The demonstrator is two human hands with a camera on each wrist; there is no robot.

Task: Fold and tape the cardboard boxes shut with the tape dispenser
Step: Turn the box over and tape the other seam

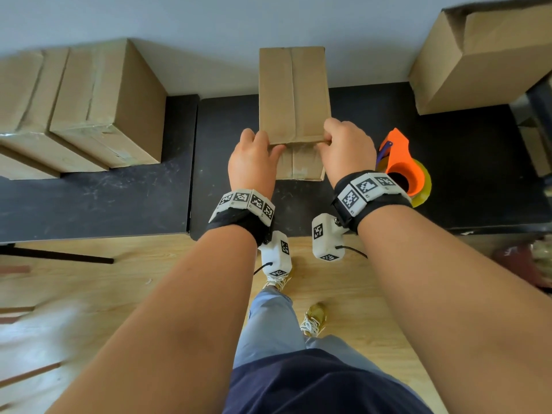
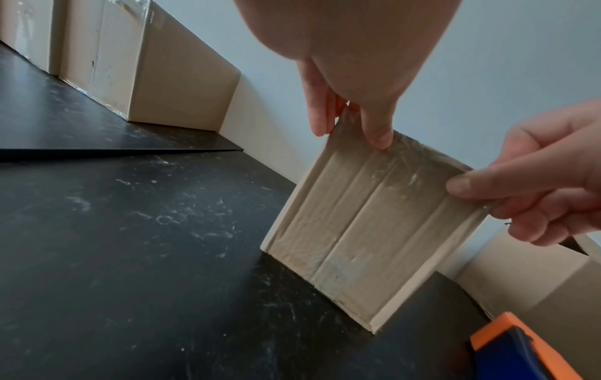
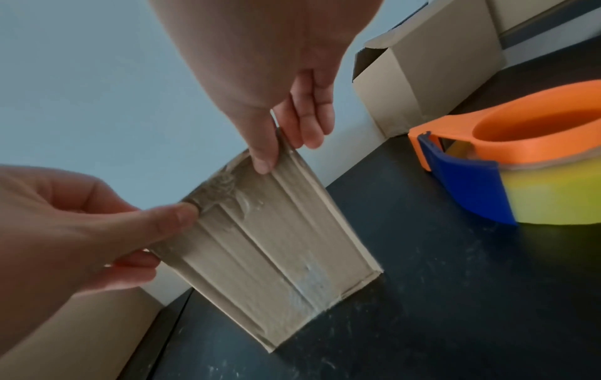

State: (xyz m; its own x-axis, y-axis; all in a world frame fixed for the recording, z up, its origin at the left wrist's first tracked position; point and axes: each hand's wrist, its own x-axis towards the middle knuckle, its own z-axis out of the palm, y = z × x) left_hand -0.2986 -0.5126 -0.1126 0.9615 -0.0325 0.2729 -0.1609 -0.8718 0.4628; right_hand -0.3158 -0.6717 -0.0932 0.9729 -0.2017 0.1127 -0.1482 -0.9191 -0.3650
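A small brown cardboard box [image 1: 294, 94] stands on the black table [image 1: 104, 201], its flaps closed and a clear tape strip running down the near face [image 2: 364, 226]. My left hand [image 1: 273, 147] pinches the box's upper near edge at the left corner, thumb on the near face and fingers on top. At the right corner of that edge my right hand [image 1: 324, 141] pinches in the same way. The wrist views show both thumbs [image 2: 377, 133] [image 3: 265, 159] pressed on the taped face [image 3: 276, 257]. An orange tape dispenser [image 1: 400, 162] with a blue guard and a yellowish roll lies to the right of the box, untouched.
Two taped boxes [image 1: 98, 106] sit at the back left against the wall. An open-topped box [image 1: 484, 55] stands at the back right. The table's front edge [image 1: 298, 234] is below my wrists, with wooden floor beneath. A seam [image 1: 192, 162] splits the tabletop left of the box.
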